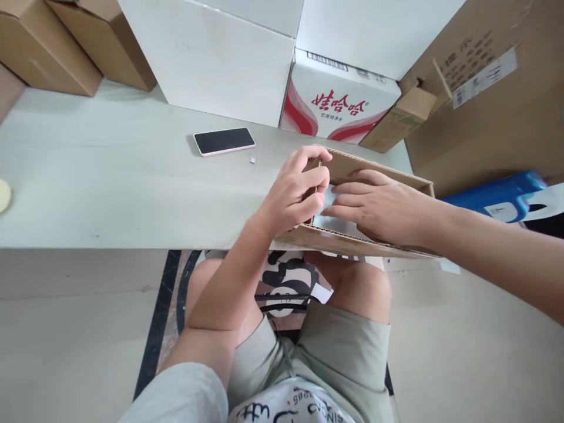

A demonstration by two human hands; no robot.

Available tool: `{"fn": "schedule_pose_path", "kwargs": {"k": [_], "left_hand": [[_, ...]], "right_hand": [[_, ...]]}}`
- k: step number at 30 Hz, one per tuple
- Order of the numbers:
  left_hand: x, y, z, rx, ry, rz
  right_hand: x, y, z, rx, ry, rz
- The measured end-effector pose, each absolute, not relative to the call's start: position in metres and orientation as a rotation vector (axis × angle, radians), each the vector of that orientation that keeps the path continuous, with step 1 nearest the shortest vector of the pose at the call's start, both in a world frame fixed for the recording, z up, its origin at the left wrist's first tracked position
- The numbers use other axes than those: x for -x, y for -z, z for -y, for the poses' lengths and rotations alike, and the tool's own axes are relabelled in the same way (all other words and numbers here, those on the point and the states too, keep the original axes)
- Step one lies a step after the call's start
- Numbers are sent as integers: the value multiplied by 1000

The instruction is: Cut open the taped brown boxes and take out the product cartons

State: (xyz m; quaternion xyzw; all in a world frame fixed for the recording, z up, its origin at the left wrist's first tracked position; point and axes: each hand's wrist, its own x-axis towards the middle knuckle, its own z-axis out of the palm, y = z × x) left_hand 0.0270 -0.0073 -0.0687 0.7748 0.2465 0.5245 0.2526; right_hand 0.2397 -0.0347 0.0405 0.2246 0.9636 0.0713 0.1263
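Note:
A long cardboard box [352, 239] lies with its top open along the front edge of the table. My left hand [296, 191] is closed over the box's left end wall, fingers curled past the rim. Inside the box, my right hand [381, 207] rests with its fingers stretched out and flat, pointing left. Under those fingers is something pale bluish-white [335, 225], mostly covered, so I cannot tell what it is. The fingertips of both hands come close together near the left end.
A phone [224, 141] lies on the table [110, 182], with a tiny scrap [252, 160] near it. White boxes [224, 64] and a red-and-white carton [343, 103] stand behind. On the right are a blue bottle [493, 194] and a large cardboard carton [493, 123]; brown boxes [57, 53] stand back left.

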Motion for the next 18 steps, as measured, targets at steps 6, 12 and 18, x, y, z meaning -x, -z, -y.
{"fn": "schedule_pose_path", "kwargs": {"k": [6,12,18], "left_hand": [[-28,74,2,-2074,-1461,-622],[-27,75,-2,-2061,-1450,-577],[-24,74,-1,-2037,-1461,-576]], "right_hand": [[-221,-40,31,-923,-51,-2710],[-193,-39,20,-1018,51,-2535],[-195,-35,16,-1046,46,-2463]]}}
